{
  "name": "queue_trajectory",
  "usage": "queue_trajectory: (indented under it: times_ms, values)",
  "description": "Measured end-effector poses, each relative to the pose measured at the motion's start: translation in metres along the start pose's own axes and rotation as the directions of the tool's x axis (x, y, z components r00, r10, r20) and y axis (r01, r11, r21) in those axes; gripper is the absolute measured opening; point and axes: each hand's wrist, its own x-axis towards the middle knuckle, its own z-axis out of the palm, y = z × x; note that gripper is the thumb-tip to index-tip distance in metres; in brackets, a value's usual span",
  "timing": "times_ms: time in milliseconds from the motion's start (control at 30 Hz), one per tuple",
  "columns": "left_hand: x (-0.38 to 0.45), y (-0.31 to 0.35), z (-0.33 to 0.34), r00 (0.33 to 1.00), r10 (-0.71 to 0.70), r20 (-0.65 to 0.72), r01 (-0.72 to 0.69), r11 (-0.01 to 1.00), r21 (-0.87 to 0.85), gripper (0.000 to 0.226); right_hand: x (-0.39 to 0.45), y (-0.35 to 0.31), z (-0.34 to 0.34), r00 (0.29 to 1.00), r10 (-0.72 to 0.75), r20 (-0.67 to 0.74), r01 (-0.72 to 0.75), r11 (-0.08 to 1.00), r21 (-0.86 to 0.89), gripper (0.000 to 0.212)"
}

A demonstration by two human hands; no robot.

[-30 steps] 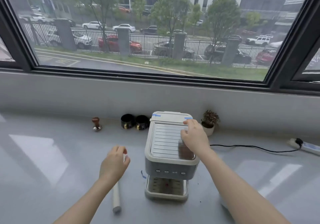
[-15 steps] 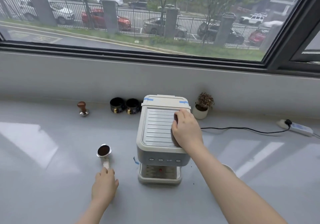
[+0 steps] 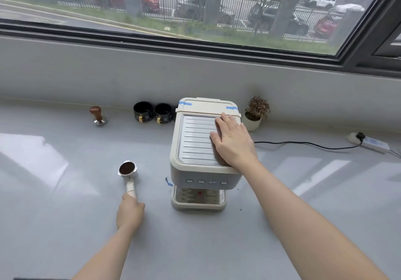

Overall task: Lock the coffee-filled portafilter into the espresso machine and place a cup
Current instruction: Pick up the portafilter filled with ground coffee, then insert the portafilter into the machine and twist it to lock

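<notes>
A cream espresso machine (image 3: 201, 171) stands on the grey counter, its drip tray (image 3: 198, 203) facing me. My right hand (image 3: 233, 142) lies flat on the ribbed top of the machine, fingers together. Left of the machine, the portafilter (image 3: 127, 170) holds dark coffee in its metal basket, with its cream handle pointing toward me. My left hand (image 3: 129, 213) is closed around the near end of that handle. Two black cups (image 3: 152, 113) with gold handles stand at the back, left of the machine.
A wood-topped tamper (image 3: 97, 117) stands at the back left. A small potted plant (image 3: 255, 113) sits right of the machine. A black cable (image 3: 303, 144) runs to a power strip (image 3: 368, 143) at the right. The window wall closes off the back.
The view has dropped and moved closer. My left hand slid back from over the basket to the handle's end, uncovering the coffee. My right hand stayed on the machine's top.
</notes>
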Motion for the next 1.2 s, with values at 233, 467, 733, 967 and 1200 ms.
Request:
queue_trajectory:
  times_ms: [233,467,733,967,1200]
  values:
    - [0.001,-0.004,-0.005,0.999,-0.017,0.045,0.021,0.996,-0.081,0.027,-0.002,0.000,0.000,1.000,0.017,-0.009,-0.017,1.000,0.003,0.057]
    - [-0.019,-0.007,-0.019,0.994,0.098,0.039,-0.096,0.995,-0.037,0.016,-0.004,-0.001,-0.002,1.000,0.021,-0.004,-0.021,1.000,0.001,0.058]
    - [-0.071,-0.011,-0.050,0.961,0.266,0.069,-0.259,0.961,-0.091,0.013,-0.006,-0.003,-0.003,1.000,0.016,-0.023,-0.015,1.000,0.017,0.057]
    - [-0.097,0.006,-0.059,0.912,0.383,0.150,-0.373,0.924,-0.086,0.028,-0.004,0.000,-0.001,0.999,0.014,-0.043,-0.014,1.000,0.006,0.058]
    - [-0.092,0.026,-0.051,0.880,0.387,0.275,-0.362,0.922,-0.139,0.034,-0.004,-0.002,-0.002,0.999,0.012,-0.052,-0.012,1.000,0.003,0.058]
